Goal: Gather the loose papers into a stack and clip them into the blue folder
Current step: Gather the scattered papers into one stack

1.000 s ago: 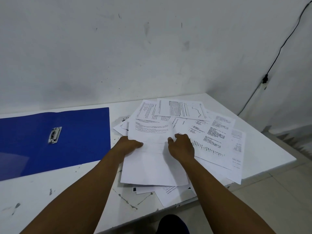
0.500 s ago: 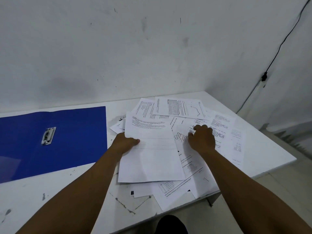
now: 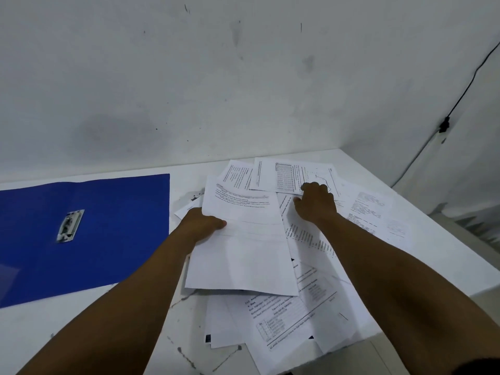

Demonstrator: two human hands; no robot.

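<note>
Several loose printed papers [image 3: 311,315] lie scattered and overlapping on the right half of the white table [image 3: 130,334]. My left hand [image 3: 201,226] grips the left edge of a few sheets [image 3: 243,253] on top of the pile, thumb on top. My right hand [image 3: 316,203] reaches to the far side and presses its fingers on a sheet with a chart [image 3: 286,175]. The blue folder [image 3: 113,234] lies open and flat on the left, with its metal clip [image 3: 69,226] near its middle and no paper in it.
The table stands against a grey wall at the back and in a corner on the right. Some sheets overhang the table's near edge [image 3: 324,355]. A black cable [image 3: 443,125] runs down the right wall. The tabletop has dark stains.
My right hand has moved from the held sheets out to the right and then away to the chart sheet at the back. My left hand has kept its grip.
</note>
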